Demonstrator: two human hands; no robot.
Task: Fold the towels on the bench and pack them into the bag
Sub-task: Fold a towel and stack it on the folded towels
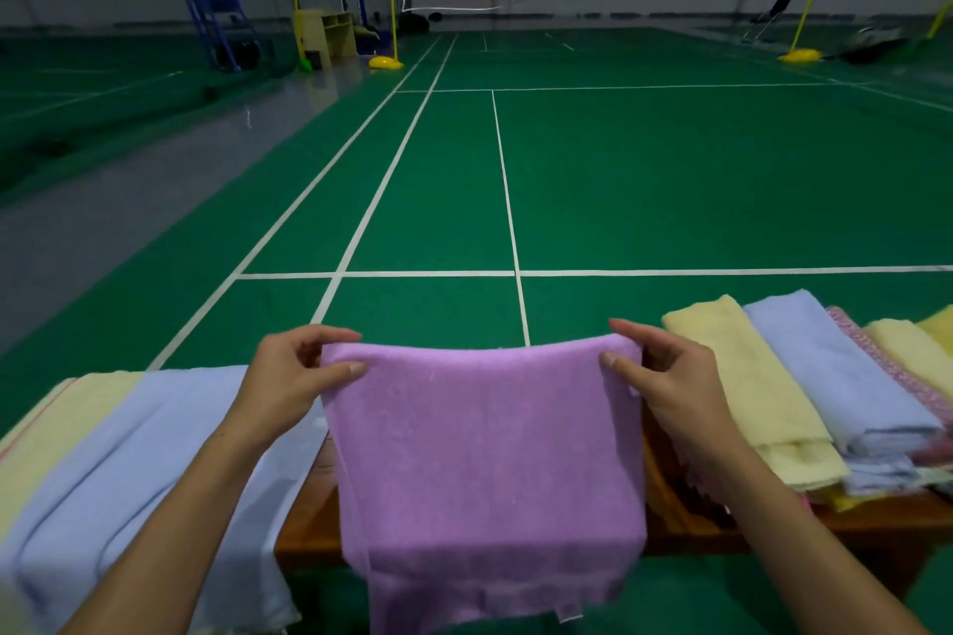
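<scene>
A purple towel point(485, 459) hangs doubled over in front of me, above the wooden bench point(686, 526). My left hand point(289, 376) pinches its upper left corner between thumb and fingers. My right hand point(665, 371) pinches the upper right corner the same way. The towel's lower edge drops past the bench's front edge. No bag is in view.
A light blue towel point(144, 469) and a pale yellow towel point(56, 433) lie spread on the bench at the left. At the right lies a pile of towels: yellow point(748, 387), blue point(835, 371), pink patterned point(887, 366). Beyond the bench stretches a green court floor point(670, 181).
</scene>
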